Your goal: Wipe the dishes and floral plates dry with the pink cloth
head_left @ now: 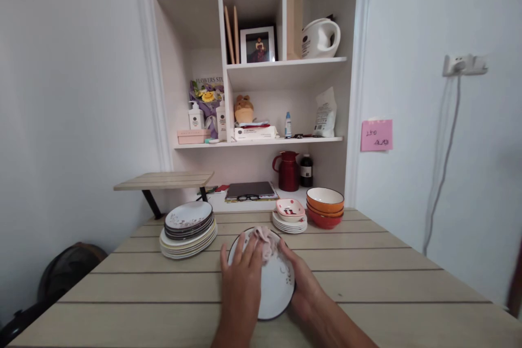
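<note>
A white plate (pixel 274 292) with a dark rim and a small brown floral print is tilted up in front of me. My right hand (pixel 305 283) grips it by its right edge, thumb over the rim and the other fingers behind, out of sight. A crumpled pale pink cloth (pixel 266 244) lies against the plate's upper face. My left hand (pixel 243 272) presses the cloth there, its fingers stretched over the plate's upper left; part of the cloth is hidden under them.
Stacked plates (pixel 189 228) stand at the left. Farther back on the right are small dishes (pixel 290 217) and stacked orange and red bowls (pixel 325 207). A raised wooden shelf (pixel 163 180) overhangs the table's back left. Behind, the niche holds a red jug (pixel 289 171) and a dark laptop (pixel 249 190).
</note>
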`<state>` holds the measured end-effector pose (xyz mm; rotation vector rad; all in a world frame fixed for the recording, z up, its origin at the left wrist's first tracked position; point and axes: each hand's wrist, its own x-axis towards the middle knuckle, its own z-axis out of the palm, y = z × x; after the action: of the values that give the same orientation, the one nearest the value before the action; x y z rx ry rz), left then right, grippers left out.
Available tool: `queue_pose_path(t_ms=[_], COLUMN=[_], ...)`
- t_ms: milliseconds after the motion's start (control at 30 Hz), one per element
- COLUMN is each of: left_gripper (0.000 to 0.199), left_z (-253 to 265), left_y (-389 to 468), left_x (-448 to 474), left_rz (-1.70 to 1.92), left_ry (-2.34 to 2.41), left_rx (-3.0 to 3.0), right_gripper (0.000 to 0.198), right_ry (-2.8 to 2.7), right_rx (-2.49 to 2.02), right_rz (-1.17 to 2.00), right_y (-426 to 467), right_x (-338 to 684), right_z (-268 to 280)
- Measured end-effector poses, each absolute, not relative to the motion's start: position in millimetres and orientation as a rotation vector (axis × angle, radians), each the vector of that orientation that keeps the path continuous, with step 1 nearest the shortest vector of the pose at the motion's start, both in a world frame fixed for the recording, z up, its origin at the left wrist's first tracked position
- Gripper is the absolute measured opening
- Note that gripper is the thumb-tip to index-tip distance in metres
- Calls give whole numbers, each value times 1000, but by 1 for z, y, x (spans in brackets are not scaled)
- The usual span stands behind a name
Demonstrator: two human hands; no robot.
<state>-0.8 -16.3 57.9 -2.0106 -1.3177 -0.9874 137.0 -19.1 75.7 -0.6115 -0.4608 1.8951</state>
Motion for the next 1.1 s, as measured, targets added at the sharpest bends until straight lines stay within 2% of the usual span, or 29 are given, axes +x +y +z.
queue_pose_path(t_ms=[167,400,600,833,1100], left_gripper=[33,30,41,70,64], left_z=[55,37,46,55,47], left_y=[-13,-14,-25,-35,-27], left_x=[-7,16,19,19,17], left_rz=[-978,-947,-979,-1137,-1099], left_ry=[-1441,-1192,-1185,-1317,-1284], left_rx=[-1895,-1987,-2074,-2066,-2193], right_gripper=[56,51,45,42,39], right_ry=[-370,-317,-317,-286,-296], right_rx=[-590,-473,-415,-426,-441], right_rz=[1867,1701,1712,1693,1699], right_y=[-16,-5,-6,-5,-6], right_x=[146,166,166,167,167], right_z=[81,83,84,87,87])
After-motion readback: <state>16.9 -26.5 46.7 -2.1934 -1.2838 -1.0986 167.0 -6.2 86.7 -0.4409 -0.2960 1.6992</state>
